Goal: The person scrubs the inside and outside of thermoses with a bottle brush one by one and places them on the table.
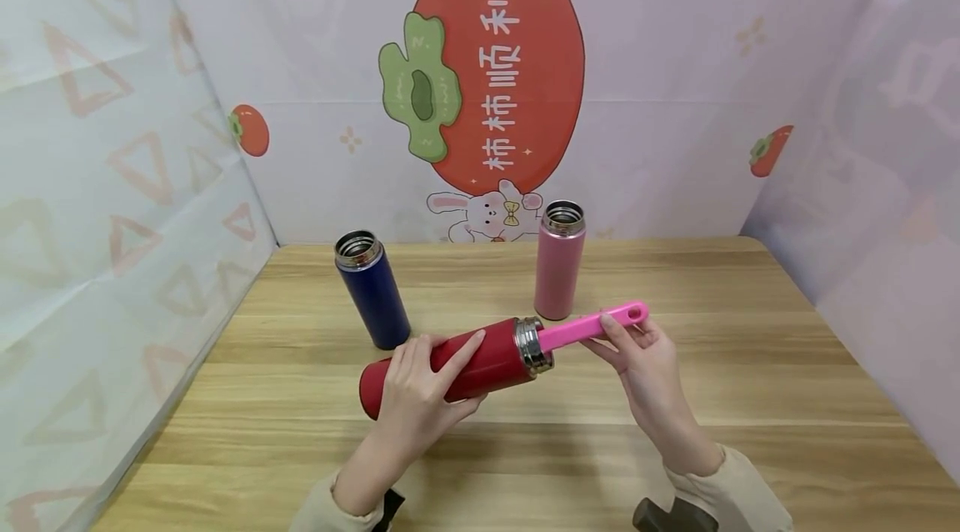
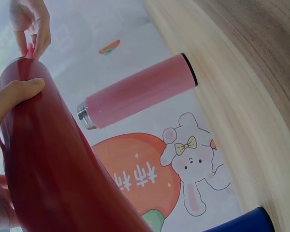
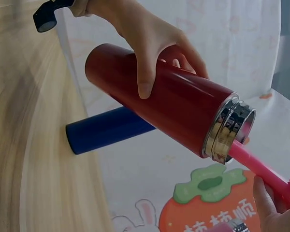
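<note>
My left hand (image 1: 420, 394) grips a red thermos bottle (image 1: 491, 361) around its body. The bottle is tilted over the table, its threaded steel mouth (image 3: 230, 130) facing right and uncapped. From that mouth sticks a bright pink handle (image 1: 585, 330) with a hanging hole at its end; whatever is on its inner end is hidden inside the bottle. My right hand (image 1: 648, 373) pinches this handle near the outer end between thumb and fingers. In the left wrist view the red bottle (image 2: 63, 159) covers much of the left side, with the right hand (image 2: 31, 24) beyond it.
Behind the left hand stands a dark blue thermos bottle (image 1: 375, 294) without a lid. A pink thermos bottle (image 1: 558, 273), also lidless, stands further back, behind the pink handle. Both are on the wooden table (image 1: 750, 365). A printed cloth (image 1: 660, 98) hangs behind the table and at its sides.
</note>
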The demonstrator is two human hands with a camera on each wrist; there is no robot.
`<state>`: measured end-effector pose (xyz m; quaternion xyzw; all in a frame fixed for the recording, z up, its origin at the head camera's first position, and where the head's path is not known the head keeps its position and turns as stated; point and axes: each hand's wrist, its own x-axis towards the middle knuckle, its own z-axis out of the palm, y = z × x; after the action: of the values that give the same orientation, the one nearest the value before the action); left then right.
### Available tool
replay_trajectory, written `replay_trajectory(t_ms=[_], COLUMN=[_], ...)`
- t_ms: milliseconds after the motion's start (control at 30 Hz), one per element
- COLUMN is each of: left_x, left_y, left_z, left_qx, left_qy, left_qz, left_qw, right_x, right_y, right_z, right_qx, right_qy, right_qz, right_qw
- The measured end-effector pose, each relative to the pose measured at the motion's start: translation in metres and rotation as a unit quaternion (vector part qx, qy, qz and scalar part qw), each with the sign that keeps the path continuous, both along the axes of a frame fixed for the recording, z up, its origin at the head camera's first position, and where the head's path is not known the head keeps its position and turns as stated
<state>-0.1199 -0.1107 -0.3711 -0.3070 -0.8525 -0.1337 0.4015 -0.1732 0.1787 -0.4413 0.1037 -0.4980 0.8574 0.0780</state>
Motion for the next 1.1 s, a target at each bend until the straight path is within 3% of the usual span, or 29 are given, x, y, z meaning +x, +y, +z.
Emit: replay_trajectory(t_ms=[67,133,300,533,600,733,1100], left_x=[0.0,-0.001,-0.002,-0.003,-0.003,-0.003,-0.003], left_y=[0.0,0.0,0.001,-0.004,-0.006,-0.011,-0.025], left_z=[0.0,0.0,0.0,-0.003,-0.004,-0.003,-0.001], left_qx=[0.0,0.002,0.006,0.008,0.008,0.007,0.007], left_qy=[-0.001,-0.003,-0.003,-0.01,-0.012,-0.016,-0.019], left_qz=[0.0,0.0,-0.004,0.0,0.002,0.006,0.005], left_qw=[1.0,1.0,1.0,0.9999,0.9999,0.9998,0.9998], right_x=[-0.005,-0.004,0.022,0.02,0.03,0.043,0.046], right_y=[0.003,0.003,-0.015,0.0,-0.002,-0.002,0.021], right_z=[-0.008,-0.005,0.05,0.059,0.079,0.106,0.118], right_qx=[-0.006,0.01,-0.004,-0.094,-0.084,-0.098,-0.136], right_qy=[0.003,0.001,-0.019,0.043,0.021,0.011,0.041], right_qz=[0.005,-0.005,-0.028,-0.016,-0.054,-0.082,-0.06], right_qw=[1.0,1.0,0.999,0.995,0.995,0.992,0.988])
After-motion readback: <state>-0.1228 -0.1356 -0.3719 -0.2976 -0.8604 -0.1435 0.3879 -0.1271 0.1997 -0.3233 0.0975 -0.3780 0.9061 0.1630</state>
